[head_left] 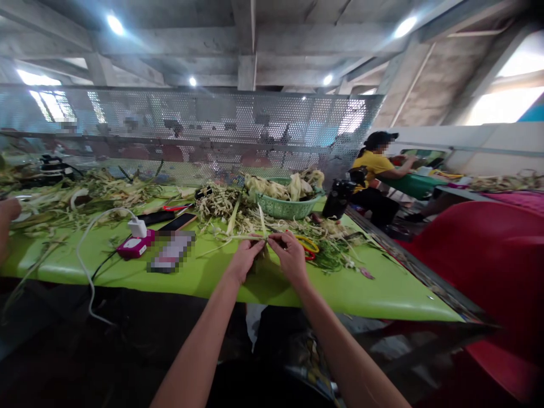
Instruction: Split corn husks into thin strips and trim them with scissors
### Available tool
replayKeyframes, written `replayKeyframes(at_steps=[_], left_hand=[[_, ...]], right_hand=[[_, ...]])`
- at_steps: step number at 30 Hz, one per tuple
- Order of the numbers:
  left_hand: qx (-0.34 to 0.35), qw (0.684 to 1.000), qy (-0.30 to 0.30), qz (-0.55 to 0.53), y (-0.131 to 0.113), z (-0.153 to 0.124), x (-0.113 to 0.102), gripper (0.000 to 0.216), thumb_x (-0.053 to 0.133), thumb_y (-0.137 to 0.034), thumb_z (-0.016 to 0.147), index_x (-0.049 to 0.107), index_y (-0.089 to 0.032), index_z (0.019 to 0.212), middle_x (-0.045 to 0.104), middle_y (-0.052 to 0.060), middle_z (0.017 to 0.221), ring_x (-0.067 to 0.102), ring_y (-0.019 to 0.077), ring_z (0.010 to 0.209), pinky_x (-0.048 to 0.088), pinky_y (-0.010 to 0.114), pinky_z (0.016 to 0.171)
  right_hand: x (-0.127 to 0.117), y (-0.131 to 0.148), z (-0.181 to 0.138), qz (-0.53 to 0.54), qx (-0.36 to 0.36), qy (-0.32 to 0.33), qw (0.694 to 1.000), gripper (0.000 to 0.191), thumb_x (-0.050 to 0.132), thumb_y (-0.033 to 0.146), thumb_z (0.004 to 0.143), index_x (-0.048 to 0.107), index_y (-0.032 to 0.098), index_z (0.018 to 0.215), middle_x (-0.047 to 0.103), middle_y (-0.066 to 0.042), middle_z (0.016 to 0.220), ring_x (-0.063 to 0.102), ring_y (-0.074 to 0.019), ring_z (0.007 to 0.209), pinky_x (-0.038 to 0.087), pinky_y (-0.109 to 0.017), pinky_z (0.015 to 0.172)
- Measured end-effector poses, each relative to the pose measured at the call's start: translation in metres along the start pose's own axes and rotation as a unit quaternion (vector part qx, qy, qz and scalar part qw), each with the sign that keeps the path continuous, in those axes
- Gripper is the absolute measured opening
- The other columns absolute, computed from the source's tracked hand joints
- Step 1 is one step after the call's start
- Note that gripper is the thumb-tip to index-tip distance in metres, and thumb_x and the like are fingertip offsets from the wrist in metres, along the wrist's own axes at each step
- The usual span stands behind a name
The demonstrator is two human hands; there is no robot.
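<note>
Above the green tabletop (374, 294), my left hand (244, 259) and my right hand (292, 256) meet fingertip to fingertip. Both pinch pale plant strips (262, 218), which look like husk or leaf; one points up and away, another runs out to the left. The exact crossing is partly covered by my fingers. Just right of my right hand lie yellow and red loops (312, 245), perhaps scissor handles, beside a heap of green shreds (331, 255). Beyond my hands stands a green plastic basket (289, 208) holding pale husks (272, 186).
A pink power strip (135, 243) with a white charger (137, 228) and trailing cable is at left, near phones (172, 252). A black bottle (335, 198) stands right of the basket. Another person's hand (8, 215) shows at the left edge; someone in yellow (376, 164) sits right.
</note>
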State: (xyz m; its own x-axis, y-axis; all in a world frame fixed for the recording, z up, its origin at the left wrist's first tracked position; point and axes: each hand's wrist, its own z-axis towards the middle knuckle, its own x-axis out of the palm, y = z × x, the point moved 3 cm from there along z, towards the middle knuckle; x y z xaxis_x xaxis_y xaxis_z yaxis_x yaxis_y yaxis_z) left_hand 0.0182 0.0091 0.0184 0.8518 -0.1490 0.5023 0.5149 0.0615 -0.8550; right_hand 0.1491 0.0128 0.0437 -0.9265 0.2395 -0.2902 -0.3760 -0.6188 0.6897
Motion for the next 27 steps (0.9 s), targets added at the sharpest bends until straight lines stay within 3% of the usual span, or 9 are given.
replayKeyframes(at_steps=[4, 9, 12, 16, 21, 27], left_hand=[[-0.018, 1.0, 0.007, -0.009, 0.003, 0.001, -0.003, 0.034, 0.079, -0.036, 0.063, 0.067, -0.014, 0.086, 0.062, -0.001, 0.065, 0.054, 0.0086, 0.056, 0.042, 0.022, 0.059], [-0.012, 0.991, -0.079, -0.105, 0.004, 0.004, -0.014, 0.037, 0.083, -0.029, 0.055, 0.063, -0.014, 0.083, 0.066, 0.0, 0.069, 0.058, 0.0091, 0.056, 0.045, 0.023, 0.061], [0.003, 0.99, -0.076, -0.123, 0.004, 0.006, -0.015, 0.037, 0.081, -0.024, 0.058, 0.062, -0.015, 0.087, 0.068, 0.001, 0.073, 0.06, 0.0096, 0.059, 0.046, 0.023, 0.064], [0.022, 0.987, -0.059, -0.145, 0.005, 0.008, -0.015, 0.038, 0.079, -0.017, 0.059, 0.061, -0.018, 0.092, 0.068, 0.0, 0.081, 0.063, 0.0107, 0.071, 0.047, 0.024, 0.072], [0.019, 0.992, -0.019, -0.127, 0.009, 0.01, -0.014, 0.04, 0.079, -0.021, 0.062, 0.063, -0.017, 0.098, 0.069, 0.003, 0.091, 0.063, 0.0135, 0.082, 0.045, 0.026, 0.08], [0.03, 0.998, -0.045, 0.006, 0.01, 0.012, -0.018, 0.033, 0.076, -0.038, 0.065, 0.068, -0.012, 0.084, 0.062, 0.001, 0.071, 0.052, 0.009, 0.063, 0.04, 0.023, 0.065]], right_hand=[[0.0, -0.003, 0.0, 0.005, -0.001, -0.001, 1.0, 0.018, 0.06, 0.035, 0.083, 0.068, 0.019, 0.084, 0.061, -0.004, 0.079, 0.054, -0.0174, 0.073, 0.046, -0.03, 0.068], [0.001, -0.007, -0.005, 0.055, 0.021, -0.003, 0.998, 0.027, 0.062, 0.036, 0.082, 0.06, 0.021, 0.105, 0.059, -0.005, 0.098, 0.056, -0.0148, 0.072, 0.049, -0.031, 0.069], [-0.001, -0.002, -0.006, 0.053, -0.006, -0.016, 0.998, 0.022, 0.065, 0.034, 0.08, 0.059, 0.021, 0.096, 0.054, -0.008, 0.109, 0.059, -0.0176, 0.083, 0.051, -0.034, 0.075], [0.001, 0.003, -0.006, -0.004, -0.044, 0.017, 0.999, 0.014, 0.064, 0.033, 0.081, 0.063, 0.02, 0.085, 0.054, -0.01, 0.107, 0.057, -0.0225, 0.097, 0.051, -0.035, 0.08], [0.006, 0.002, -0.008, -0.03, -0.039, 0.048, 0.998, 0.008, 0.06, 0.025, 0.083, 0.064, 0.02, 0.088, 0.063, -0.006, 0.091, 0.06, -0.0182, 0.076, 0.051, -0.032, 0.07], [0.01, 0.008, -0.011, -0.046, -0.075, 0.058, 0.994, 0.008, 0.058, 0.021, 0.083, 0.066, 0.02, 0.084, 0.068, -0.004, 0.082, 0.062, -0.0192, 0.076, 0.049, -0.031, 0.073]])
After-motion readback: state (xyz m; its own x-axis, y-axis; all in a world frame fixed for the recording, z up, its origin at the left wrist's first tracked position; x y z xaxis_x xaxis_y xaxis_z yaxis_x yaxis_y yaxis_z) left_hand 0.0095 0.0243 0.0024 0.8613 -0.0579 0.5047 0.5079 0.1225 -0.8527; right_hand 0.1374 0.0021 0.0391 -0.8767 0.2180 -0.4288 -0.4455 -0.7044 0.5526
